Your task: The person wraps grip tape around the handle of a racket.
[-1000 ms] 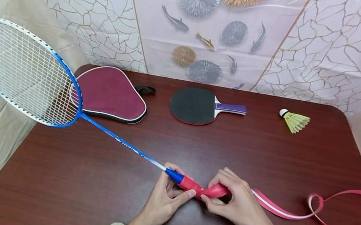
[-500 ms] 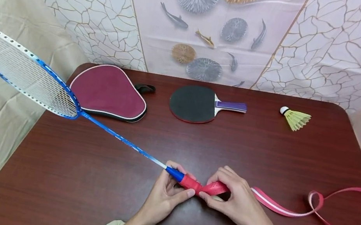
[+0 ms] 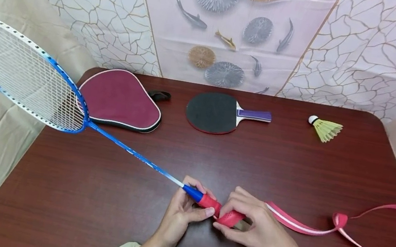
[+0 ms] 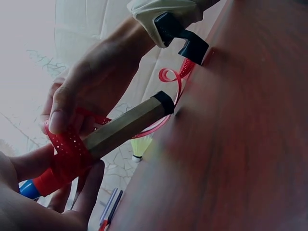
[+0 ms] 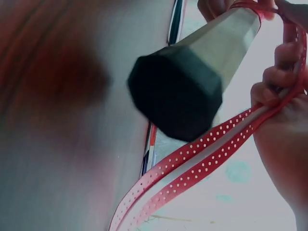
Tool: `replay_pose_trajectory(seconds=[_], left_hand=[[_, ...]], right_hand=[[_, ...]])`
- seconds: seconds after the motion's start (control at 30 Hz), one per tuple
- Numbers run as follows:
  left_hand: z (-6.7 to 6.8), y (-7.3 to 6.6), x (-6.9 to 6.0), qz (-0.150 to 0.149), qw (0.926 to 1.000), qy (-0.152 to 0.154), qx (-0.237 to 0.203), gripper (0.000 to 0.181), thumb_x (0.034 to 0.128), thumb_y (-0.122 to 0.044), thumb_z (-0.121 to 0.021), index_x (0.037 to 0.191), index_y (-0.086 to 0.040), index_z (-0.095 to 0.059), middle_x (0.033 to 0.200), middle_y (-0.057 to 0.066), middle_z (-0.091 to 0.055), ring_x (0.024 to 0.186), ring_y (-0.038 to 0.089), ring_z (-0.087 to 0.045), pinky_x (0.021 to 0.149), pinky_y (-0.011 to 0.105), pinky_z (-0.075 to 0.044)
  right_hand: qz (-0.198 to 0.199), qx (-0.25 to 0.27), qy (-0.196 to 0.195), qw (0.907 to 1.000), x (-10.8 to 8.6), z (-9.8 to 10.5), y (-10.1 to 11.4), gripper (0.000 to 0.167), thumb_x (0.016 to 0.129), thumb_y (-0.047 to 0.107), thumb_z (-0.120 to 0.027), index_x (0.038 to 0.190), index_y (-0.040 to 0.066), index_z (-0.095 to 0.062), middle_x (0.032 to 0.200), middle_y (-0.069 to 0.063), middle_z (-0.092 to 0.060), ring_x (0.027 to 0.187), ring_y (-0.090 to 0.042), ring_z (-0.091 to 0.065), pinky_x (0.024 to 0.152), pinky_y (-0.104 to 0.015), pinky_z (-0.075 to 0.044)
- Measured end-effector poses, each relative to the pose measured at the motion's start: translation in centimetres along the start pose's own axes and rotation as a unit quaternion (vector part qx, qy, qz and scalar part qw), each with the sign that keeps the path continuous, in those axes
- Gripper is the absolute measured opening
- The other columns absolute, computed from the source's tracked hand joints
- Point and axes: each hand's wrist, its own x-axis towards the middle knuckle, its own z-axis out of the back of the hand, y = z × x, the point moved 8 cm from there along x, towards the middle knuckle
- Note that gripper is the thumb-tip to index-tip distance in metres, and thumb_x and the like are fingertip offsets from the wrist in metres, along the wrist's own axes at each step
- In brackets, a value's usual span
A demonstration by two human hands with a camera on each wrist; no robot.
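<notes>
A blue and white badminton racket (image 3: 135,153) is held at its handle by my left hand (image 3: 176,219), thumb and fingers around the red-wrapped part (image 3: 209,203). Beside it my right hand (image 3: 259,226) pinches the red perforated tape (image 3: 231,218) against the handle. In the left wrist view the tape (image 4: 70,149) circles the handle, and the bare handle end (image 4: 126,126) with its black cap (image 4: 165,102) sticks out past it. The right wrist view shows that cap (image 5: 175,91) close up, with the tape's tail (image 5: 202,156), striped white, hanging from the hand.
The tape's loose end (image 3: 302,227) curls off to the right of the table (image 3: 110,213). Along the back lie a maroon paddle case (image 3: 120,98), a black table tennis paddle (image 3: 211,112) with a purple handle, and a yellow shuttlecock (image 3: 326,130).
My right hand has turned and shifted slightly, bringing the tape lower around the handle. The loop in the tape's tail has tightened, and the racket head has tilted a little.
</notes>
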Motion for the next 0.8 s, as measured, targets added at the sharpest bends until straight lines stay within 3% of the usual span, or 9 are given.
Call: replay_pose_trajectory(seconds=[0.17,0.3,0.4,0.67,0.8], left_hand=[[-0.3,0.1,-0.1,0.003,0.9999,0.010,-0.008,0.035,0.0842,0.007,-0.069,0.106,0.004,-0.043,0.105,0.030,-0.058,0.098,0.029,-0.061,0.084,0.031,-0.052],[-0.4,0.0,-0.1,-0.004,0.9996,0.026,-0.001,0.034,0.0848,0.007,-0.069,0.107,0.002,-0.044,0.104,0.028,-0.060,0.097,0.030,-0.061,0.082,0.031,-0.053],[-0.4,-0.2,0.1,-0.017,0.9992,0.034,0.007,0.034,0.0855,0.007,-0.069,0.108,0.002,-0.044,0.105,0.027,-0.060,0.098,0.031,-0.060,0.084,0.030,-0.052],[-0.7,-0.5,0.0,-0.058,0.9961,0.066,0.003,0.034,0.0865,0.013,-0.065,0.110,0.003,-0.042,0.111,0.031,-0.060,0.106,0.037,-0.059,0.089,0.029,-0.052],[-0.9,-0.6,-0.1,-0.064,0.9946,0.082,-0.008,0.037,0.0865,0.015,-0.063,0.113,0.005,-0.040,0.115,0.033,-0.057,0.111,0.042,-0.056,0.094,0.032,-0.050]], right_hand=[[-0.001,0.011,-0.018,0.9998,-0.1,0.7,-0.3,0.032,0.071,-0.001,-0.085,0.089,0.017,-0.066,0.080,0.009,-0.058,0.074,-0.008,-0.047,0.060,-0.019,-0.039],[-0.043,-0.008,-0.044,0.9981,-0.2,1.6,-1.0,0.038,0.065,-0.006,-0.087,0.086,0.017,-0.065,0.078,0.008,-0.058,0.074,-0.009,-0.049,0.060,-0.020,-0.041],[-0.085,-0.011,-0.041,0.9955,-0.5,1.7,-1.8,0.035,0.068,-0.002,-0.087,0.084,0.018,-0.065,0.078,0.007,-0.057,0.073,-0.010,-0.051,0.058,-0.020,-0.043],[-0.204,-0.034,0.010,0.9783,-2.8,0.9,-5.8,0.021,0.080,0.030,-0.083,0.095,0.029,-0.067,0.088,0.012,-0.062,0.077,-0.007,-0.057,0.063,-0.028,-0.049],[-0.214,-0.060,0.016,0.9748,-3.5,0.8,-6.8,0.025,0.080,0.039,-0.081,0.098,0.032,-0.066,0.092,0.016,-0.064,0.079,-0.005,-0.060,0.066,-0.025,-0.050]])
